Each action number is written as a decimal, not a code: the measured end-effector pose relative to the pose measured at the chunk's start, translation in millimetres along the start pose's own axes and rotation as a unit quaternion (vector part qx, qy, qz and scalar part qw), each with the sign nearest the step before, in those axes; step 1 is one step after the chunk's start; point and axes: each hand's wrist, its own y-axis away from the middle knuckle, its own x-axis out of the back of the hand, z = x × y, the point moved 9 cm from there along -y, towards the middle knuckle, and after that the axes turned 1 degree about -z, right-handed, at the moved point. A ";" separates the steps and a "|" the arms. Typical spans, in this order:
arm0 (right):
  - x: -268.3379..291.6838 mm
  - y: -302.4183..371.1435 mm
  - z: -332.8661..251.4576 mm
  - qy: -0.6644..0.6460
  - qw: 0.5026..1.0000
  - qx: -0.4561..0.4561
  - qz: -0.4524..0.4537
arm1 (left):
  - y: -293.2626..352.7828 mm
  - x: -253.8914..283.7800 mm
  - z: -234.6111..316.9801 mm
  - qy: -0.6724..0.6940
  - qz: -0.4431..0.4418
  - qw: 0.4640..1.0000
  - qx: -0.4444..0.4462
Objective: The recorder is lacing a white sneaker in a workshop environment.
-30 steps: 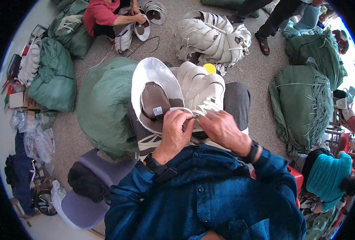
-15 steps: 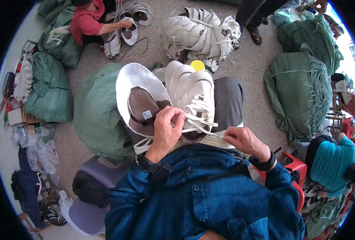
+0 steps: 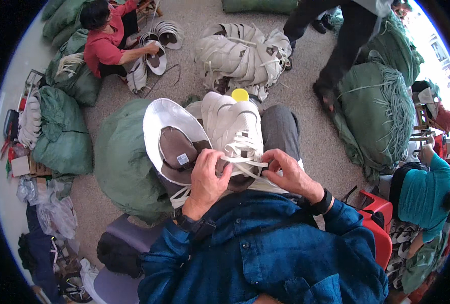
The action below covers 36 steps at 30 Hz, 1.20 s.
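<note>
Across my lap lies a stack of cream shoe uppers [image 3: 226, 114], the nearest one with a loose shoelace [image 3: 245, 161] threaded through its eyelets. My left hand [image 3: 208, 177] is closed in a pinch on the lace at the left of the eyelets. On the other side, my right hand [image 3: 292, 176] pinches the lace's free part near the shoe's opening. To the left, beside my left hand, rests another shoe upper [image 3: 156, 119] with white lining, its brown inside and small pale label facing up. More loose laces [image 3: 180, 196] hang below it.
A yellow round lid [image 3: 240, 95] sits behind the uppers. Green sacks [image 3: 126, 152] stand to the left and right. A heap of cream uppers [image 3: 242, 55] lies on the floor ahead. One person in red [image 3: 105, 38] handles shoes; another's dark-trousered leg [image 3: 344, 50] is at the right.
My right hand has moved left and up to the lace by the shoe. My left hand stays at the eyelets. The person at the far right has stepped nearer the sacks.
</note>
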 end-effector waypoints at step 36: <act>-10.1 -22.3 26.1 -0.306 0.940 -0.139 0.057 | -8.0 39.1 -21.6 0.008 0.053 0.999 -0.004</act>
